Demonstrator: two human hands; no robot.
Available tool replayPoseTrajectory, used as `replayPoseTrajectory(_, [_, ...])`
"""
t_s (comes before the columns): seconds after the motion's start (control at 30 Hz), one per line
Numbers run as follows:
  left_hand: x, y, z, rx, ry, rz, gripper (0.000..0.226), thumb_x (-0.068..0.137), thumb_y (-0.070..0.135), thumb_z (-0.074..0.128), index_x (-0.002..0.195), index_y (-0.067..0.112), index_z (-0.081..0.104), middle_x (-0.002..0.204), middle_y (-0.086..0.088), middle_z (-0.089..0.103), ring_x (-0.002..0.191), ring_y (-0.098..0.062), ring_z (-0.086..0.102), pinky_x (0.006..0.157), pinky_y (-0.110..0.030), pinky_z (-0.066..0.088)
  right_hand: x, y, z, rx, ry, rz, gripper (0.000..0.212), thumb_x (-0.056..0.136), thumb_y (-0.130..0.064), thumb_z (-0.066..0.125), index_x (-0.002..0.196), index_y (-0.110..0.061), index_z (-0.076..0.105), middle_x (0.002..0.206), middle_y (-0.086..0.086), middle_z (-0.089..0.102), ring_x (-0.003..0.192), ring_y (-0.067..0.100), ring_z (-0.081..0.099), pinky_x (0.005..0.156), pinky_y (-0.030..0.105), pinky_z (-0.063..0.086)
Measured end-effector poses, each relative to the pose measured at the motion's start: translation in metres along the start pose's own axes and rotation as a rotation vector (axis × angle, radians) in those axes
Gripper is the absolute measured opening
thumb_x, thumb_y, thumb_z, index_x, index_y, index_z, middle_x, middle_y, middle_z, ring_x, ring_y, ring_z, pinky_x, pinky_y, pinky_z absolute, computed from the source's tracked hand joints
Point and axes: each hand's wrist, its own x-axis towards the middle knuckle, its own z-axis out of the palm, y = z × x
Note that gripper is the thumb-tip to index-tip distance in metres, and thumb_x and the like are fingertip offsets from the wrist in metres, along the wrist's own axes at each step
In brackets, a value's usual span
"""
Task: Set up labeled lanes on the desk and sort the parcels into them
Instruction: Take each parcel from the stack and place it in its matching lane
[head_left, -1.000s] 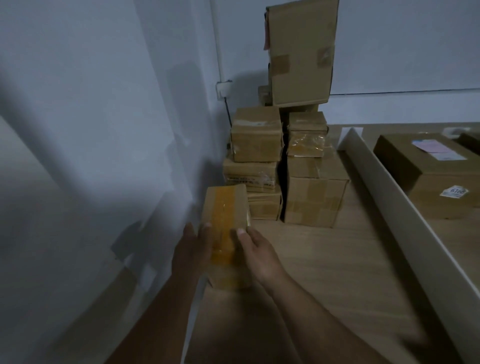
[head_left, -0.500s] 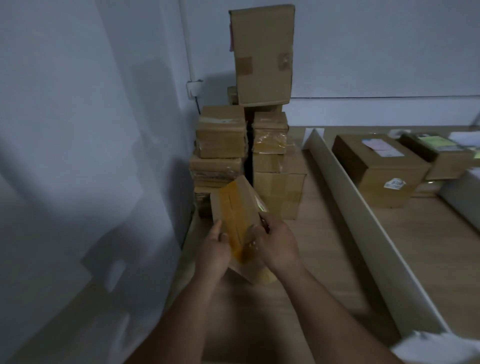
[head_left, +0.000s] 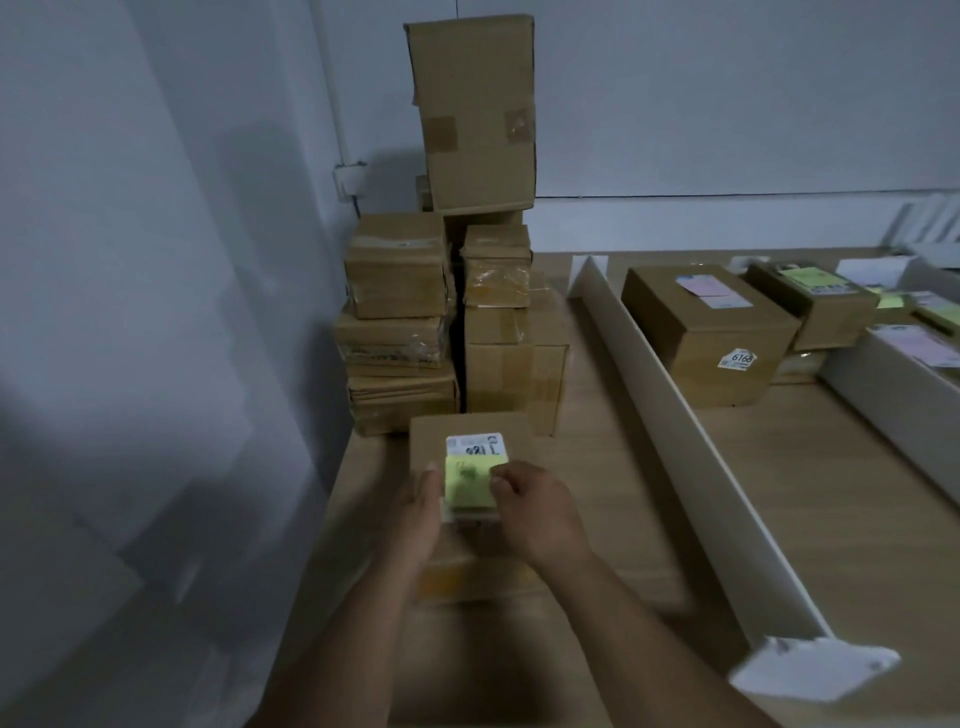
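I have the small parcel (head_left: 470, 441) gripped between my left hand (head_left: 415, 519) and right hand (head_left: 540, 512), label up, above the tabletop (head_left: 623, 545). The white divider (head_left: 691, 447) and sorted lanes lie to the right of my right hand, so that hand leads.

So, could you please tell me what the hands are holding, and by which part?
A small brown cardboard parcel with a green sticky note; the left hand and right hand grip its near end, one on each side.

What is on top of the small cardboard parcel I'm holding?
On the small cardboard parcel sit a white printed label and a yellow-green sticky note overlapping it. The label's lower part is covered.
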Motion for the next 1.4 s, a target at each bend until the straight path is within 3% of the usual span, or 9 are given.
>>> replayPoseTrajectory(0.1, [0.007,-0.007,-0.007,0.086,0.029,0.01,0.053,0.101,0.044,0.023,0.14,0.013,0.042,0.14,-0.012,0.047,0.124,-0.027,0.046,0.079,-0.026,0.031,0.009,0.015,-0.003,0.004,0.123,0.101,0.027,0.091,-0.022,0.05,0.111,-0.011,0.065,0.113,0.014,0.064,0.109,0.031,0.056,0.089,0.036,0.047])
replayPoseTrajectory(0.23, [0.017,-0.016,-0.009,0.213,0.031,-0.018,0.05,0.101,0.04,0.027,0.123,0.005,0.055,0.088,-0.006,0.056,0.071,-0.013,0.051,0.053,-0.023,0.031,0.018,0.027,-0.004,-0.043,0.11,0.253,0.043,0.094,-0.03,0.05,0.128,-0.003,0.053,0.13,0.018,0.054,0.122,0.033,0.048,0.098,0.035,0.039])
replayPoseTrajectory(0.33, [0.024,-0.025,-0.006,0.29,0.017,-0.042,0.048,0.1,0.041,0.031,0.114,0.005,0.06,0.072,-0.004,0.051,0.062,-0.013,0.049,0.049,-0.022,0.032,0.024,0.037,0.005,-0.043,0.027,0.319,0.037,0.097,-0.029,0.045,0.119,-0.001,0.055,0.127,0.019,0.057,0.117,0.033,0.052,0.089,0.032,0.041])
replayPoseTrajectory(0.53, [0.043,-0.041,0.0,0.224,0.004,-0.032,0.038,0.098,0.037,0.04,0.123,0.012,0.055,0.109,-0.01,0.064,0.085,-0.022,0.06,0.075,-0.03,0.05,0.034,0.048,0.008,-0.028,0.01,0.34,0.031,0.098,-0.025,0.042,0.112,-0.005,0.061,0.12,0.017,0.062,0.11,0.033,0.056,0.082,0.03,0.043])
replayPoseTrajectory(0.87, [0.039,-0.04,-0.002,0.04,-0.014,-0.01,0.014,0.076,0.033,0.067,0.087,0.028,0.06,0.087,0.004,0.07,0.079,-0.017,0.067,0.074,-0.042,0.059,0.022,0.056,-0.002,0.147,0.088,0.319,0.016,0.09,-0.011,0.053,0.099,-0.007,0.066,0.102,0.014,0.068,0.087,0.027,0.058,0.071,0.028,0.04])
replayPoseTrajectory(1.03, [0.025,-0.021,0.01,-0.159,0.023,0.181,0.039,0.082,0.023,0.064,0.117,0.033,0.051,0.106,0.01,0.067,0.095,-0.013,0.063,0.085,-0.042,0.054,0.005,0.058,-0.017,0.352,0.231,0.186,0.035,0.086,-0.007,0.052,0.115,-0.023,0.063,0.102,-0.005,0.071,0.096,0.017,0.067,0.085,0.034,0.053])
replayPoseTrajectory(1.17, [0.015,-0.005,0.019,-0.17,0.006,0.373,0.061,0.085,0.013,0.055,0.138,0.04,0.04,0.125,0.014,0.061,0.114,-0.009,0.056,0.098,-0.037,0.047,-0.009,0.057,-0.045,0.469,0.352,0.079,0.034,0.093,-0.016,0.054,0.114,-0.041,0.059,0.098,-0.016,0.068,0.09,0.001,0.064,0.081,0.021,0.053])
replayPoseTrajectory(1.27, [-0.004,0.014,0.03,-0.196,0.029,0.469,0.056,0.091,0.018,0.051,0.142,0.035,0.037,0.131,0.01,0.057,0.116,-0.011,0.054,0.098,-0.033,0.045,-0.018,0.063,-0.062,0.47,0.45,0.029,0.038,0.091,-0.027,0.052,0.125,-0.041,0.055,0.108,-0.013,0.07,0.1,0.007,0.065,0.089,0.042,0.053])
replayPoseTrajectory(1.4, [-0.03,0.039,0.057,-0.171,0.077,0.556,0.047,0.097,0.021,0.046,0.143,0.027,0.039,0.137,0.004,0.053,0.122,-0.016,0.051,0.096,-0.024,0.039,-0.039,0.073,-0.099,0.51,0.572,-0.001,0.038,0.094,-0.022,0.052,0.127,-0.04,0.055,0.112,-0.012,0.068,0.099,0.007,0.063,0.088,0.034,0.051])
